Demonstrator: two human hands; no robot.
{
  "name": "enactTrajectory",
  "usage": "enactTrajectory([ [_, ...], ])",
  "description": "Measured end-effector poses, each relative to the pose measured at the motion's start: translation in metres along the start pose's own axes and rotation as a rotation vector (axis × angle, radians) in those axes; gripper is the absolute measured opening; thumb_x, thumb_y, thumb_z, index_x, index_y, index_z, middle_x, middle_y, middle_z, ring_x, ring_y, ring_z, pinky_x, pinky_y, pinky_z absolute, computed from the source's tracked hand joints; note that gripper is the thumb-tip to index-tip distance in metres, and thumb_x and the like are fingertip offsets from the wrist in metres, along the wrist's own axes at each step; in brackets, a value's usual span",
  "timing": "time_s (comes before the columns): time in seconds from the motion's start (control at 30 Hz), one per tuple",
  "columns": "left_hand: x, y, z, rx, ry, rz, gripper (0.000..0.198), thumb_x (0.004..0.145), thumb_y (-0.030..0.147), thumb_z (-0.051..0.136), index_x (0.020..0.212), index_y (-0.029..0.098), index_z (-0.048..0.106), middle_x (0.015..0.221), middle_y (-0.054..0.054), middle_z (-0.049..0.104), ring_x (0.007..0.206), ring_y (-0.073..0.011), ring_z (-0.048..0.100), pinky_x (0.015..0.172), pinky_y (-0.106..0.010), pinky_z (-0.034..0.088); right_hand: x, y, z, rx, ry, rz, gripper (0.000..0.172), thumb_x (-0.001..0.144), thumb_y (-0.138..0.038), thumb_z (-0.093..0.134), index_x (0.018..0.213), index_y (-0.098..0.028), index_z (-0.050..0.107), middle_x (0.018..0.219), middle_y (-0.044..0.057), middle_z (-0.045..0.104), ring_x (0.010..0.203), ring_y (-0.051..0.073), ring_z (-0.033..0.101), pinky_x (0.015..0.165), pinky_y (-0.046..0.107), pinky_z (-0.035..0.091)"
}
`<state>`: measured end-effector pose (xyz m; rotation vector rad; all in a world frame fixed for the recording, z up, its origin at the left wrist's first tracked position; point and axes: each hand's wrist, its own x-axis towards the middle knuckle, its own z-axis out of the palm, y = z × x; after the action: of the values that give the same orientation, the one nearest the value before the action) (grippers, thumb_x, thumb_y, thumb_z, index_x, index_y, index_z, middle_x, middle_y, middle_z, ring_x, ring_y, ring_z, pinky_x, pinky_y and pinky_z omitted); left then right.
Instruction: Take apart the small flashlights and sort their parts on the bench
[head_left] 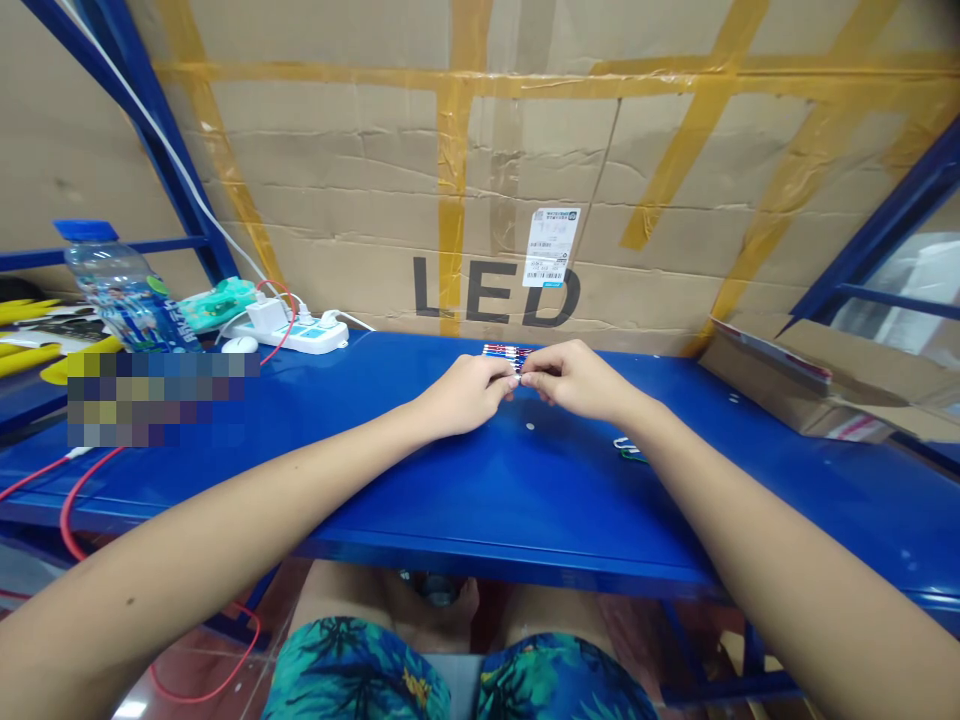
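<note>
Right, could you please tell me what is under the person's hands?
The blue metal shelf shows beneath the left hand and right hand; a small red-and-white bundle pokes out beyond them. What the fingers pinch is covered.

The left hand and right hand meet at the fingertips, pinching the end of a striped strip above a blue shelf, with a power strip and bottle left and a cardboard box right
</note>
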<state>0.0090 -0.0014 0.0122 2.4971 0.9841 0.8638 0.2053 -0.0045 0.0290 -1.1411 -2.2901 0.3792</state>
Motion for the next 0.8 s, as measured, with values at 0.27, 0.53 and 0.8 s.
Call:
enactTrajectory([
  [0.27,-0.002,-0.003,0.002,0.018,0.031,0.068,0.024,0.093,0.022,0.052,0.075,0.017,0.067,0.072,-0.002,0.070,0.067,-0.0162,0.061,0.066,-0.029,0.041,-0.004,-0.003,0.000,-0.066,-0.009,-0.036,0.020,0.084,-0.021,0.051,0.067,-0.017,0.062,0.059,0.000,0.057,0.060,0.013,0.046,0.059,0.027,0.031],
  [0.53,-0.001,-0.003,0.004,0.021,0.021,0.050,0.022,0.094,0.022,0.050,0.078,0.017,0.065,0.078,-0.004,0.070,0.072,-0.0175,0.062,0.068,-0.030,0.042,-0.002,-0.004,0.001,-0.052,-0.075,0.003,0.020,0.087,-0.024,0.051,0.068,-0.018,0.057,0.060,0.001,0.059,0.059,0.013,0.051,0.059,0.026,0.035],
  [0.8,0.004,-0.007,0.005,-0.175,0.071,-0.117,0.016,0.094,0.020,0.046,0.101,0.019,0.060,0.074,0.000,0.064,0.067,-0.0155,0.057,0.064,-0.029,0.042,-0.019,0.031,-0.059,-0.081,-0.250,0.447,0.021,0.077,-0.034,0.068,0.088,-0.017,0.068,0.071,0.006,0.068,0.061,0.017,0.060,0.055,0.028,0.046],
])
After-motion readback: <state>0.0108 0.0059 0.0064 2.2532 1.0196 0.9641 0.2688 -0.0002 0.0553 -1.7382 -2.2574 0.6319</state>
